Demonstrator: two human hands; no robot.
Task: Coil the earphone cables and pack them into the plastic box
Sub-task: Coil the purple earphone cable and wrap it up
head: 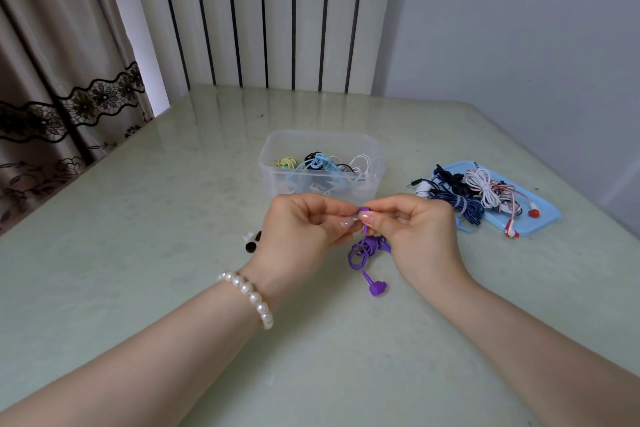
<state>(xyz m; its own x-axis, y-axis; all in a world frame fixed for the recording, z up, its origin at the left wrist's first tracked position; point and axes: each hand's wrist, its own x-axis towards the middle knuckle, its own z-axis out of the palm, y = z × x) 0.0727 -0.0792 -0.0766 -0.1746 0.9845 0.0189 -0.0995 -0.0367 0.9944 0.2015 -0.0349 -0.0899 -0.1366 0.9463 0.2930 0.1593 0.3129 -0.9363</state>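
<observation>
Resting on a pale green glossy table [138, 288], everything here is placed relative to the clear rectangular plastic box [320, 168], which sits at the table's centre. Left of the box and nearer the viewer lie small black and white ear tips [252, 241]. The left hand [304, 225], with a white pearl bracelet [248, 296] on its wrist, hovers just in front of the box with fingers curled, pinching the purple earphone cable [367, 251]. Inside the box lie coiled earphones in yellow, light blue, black and white. The right hand [412, 227], also just in front of the box, pinches the same cable's purple end; its loose coil hangs between both hands, a heart-shaped earbud [377, 288] touching the table. Right of the box, a light blue plastic lid [540, 218] carries a pile of tangled earphones [478, 192] in dark blue, white and red.
</observation>
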